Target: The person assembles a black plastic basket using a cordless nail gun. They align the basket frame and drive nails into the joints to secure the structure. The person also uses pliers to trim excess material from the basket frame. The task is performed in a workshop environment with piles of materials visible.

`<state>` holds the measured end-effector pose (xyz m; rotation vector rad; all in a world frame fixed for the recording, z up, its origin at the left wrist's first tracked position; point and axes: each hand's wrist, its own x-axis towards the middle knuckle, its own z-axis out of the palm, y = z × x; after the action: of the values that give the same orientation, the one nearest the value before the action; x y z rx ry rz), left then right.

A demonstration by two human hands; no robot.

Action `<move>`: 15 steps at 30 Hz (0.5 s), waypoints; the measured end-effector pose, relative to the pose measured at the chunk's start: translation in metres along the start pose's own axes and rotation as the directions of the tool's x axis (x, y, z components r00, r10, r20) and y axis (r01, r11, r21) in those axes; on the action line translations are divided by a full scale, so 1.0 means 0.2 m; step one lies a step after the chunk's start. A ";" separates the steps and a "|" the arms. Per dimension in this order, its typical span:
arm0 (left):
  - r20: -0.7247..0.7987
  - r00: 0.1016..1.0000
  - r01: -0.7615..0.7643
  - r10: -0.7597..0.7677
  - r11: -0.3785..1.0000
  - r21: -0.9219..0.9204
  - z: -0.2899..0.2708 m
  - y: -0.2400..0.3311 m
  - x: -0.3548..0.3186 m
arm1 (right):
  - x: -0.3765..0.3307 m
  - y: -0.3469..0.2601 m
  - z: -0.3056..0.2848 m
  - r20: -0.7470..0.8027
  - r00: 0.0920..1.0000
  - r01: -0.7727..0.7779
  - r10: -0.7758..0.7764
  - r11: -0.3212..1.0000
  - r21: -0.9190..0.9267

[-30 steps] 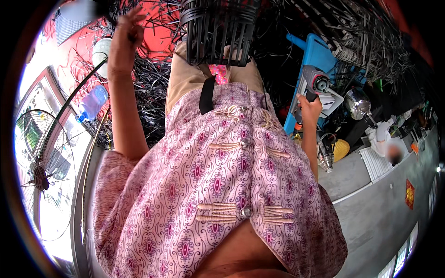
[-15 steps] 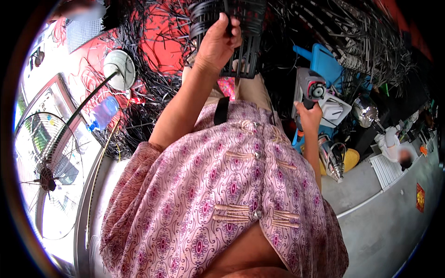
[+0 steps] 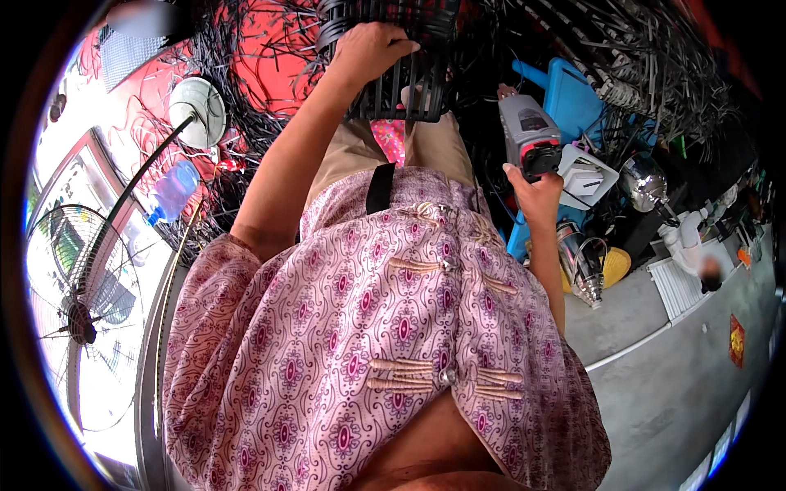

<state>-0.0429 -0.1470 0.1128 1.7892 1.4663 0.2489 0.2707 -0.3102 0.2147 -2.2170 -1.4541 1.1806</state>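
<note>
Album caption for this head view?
Left hand at a black basket, right hand gripping a grey power tool, black strips nearby.

The basket point(image 3: 434, 29) seems glossy plastic, the shirt point(image 3: 360, 319) matt cloth.

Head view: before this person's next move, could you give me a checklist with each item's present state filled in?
1. Right hand has the grey power tool by its handle: ok, fingers wrapped round it.
2. Left hand is at the black basket: ok, it lies over the woven upper part.
3. Left fingers grip the basket firmly: cannot tell, the grip is partly hidden.
4. Tool is clear of the basket: ok, a gap shows between them.
5. Whole basket is in view: not ok, the picture's upper edge cuts it off.
6. Surroundings are free of loose black strips: not ok, they lie heaped and scattered.
</note>
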 end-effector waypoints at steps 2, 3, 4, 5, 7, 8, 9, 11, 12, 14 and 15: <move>0.026 0.999 0.031 -0.031 0.999 0.028 -0.03 0.04 0.01 | 0.02 -0.04 0.02 0.026 0.994 0.103 -0.103 0.995 0.004; 0.026 0.999 0.033 -0.034 0.998 0.045 -0.03 0.03 0.02 | 0.04 -0.04 0.03 0.029 0.985 0.167 -0.168 0.986 0.008; 0.026 0.999 0.031 -0.033 0.998 0.063 -0.03 0.02 0.03 | 0.06 -0.05 0.05 0.027 0.973 0.231 -0.231 0.973 0.013; -0.030 1.000 -0.009 0.010 1.000 0.018 -0.01 0.01 0.03 | 0.07 -0.04 0.08 0.024 0.978 0.203 -0.206 0.975 0.086; -0.033 0.999 -0.005 0.006 1.000 0.025 0.00 0.00 0.02 | 0.11 -0.06 0.10 0.007 0.938 0.347 -0.347 0.938 0.018; -0.034 0.999 -0.003 0.004 1.000 0.030 0.00 0.01 0.02 | 0.13 -0.07 0.11 0.002 0.909 0.416 -0.416 0.909 -0.015; -0.009 1.000 0.018 -0.018 0.999 0.038 -0.01 0.01 0.02 | 0.14 -0.08 0.12 0.018 0.913 0.409 -0.408 0.911 -0.050; 0.044 0.997 0.062 -0.064 0.997 0.053 -0.05 0.04 0.02 | 0.16 -0.12 0.13 0.065 0.934 0.355 -0.352 0.934 -0.034; 0.043 0.996 0.072 -0.074 0.996 0.046 -0.04 0.04 0.01 | 0.17 -0.14 0.13 0.089 0.942 0.327 -0.324 0.945 -0.027; 0.035 0.996 0.086 -0.088 0.996 0.036 -0.04 0.05 0.00 | 0.20 -0.19 0.14 0.093 0.937 0.336 -0.336 0.942 0.023; 0.014 0.997 0.076 -0.077 0.996 0.037 -0.04 0.05 0.00 | 0.21 -0.20 0.16 0.097 0.939 0.328 -0.331 0.944 0.044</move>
<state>-0.0401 -0.1439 0.1255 1.7555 1.5335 0.1698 0.2293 -0.2627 0.1972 -1.8215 -1.7537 1.2033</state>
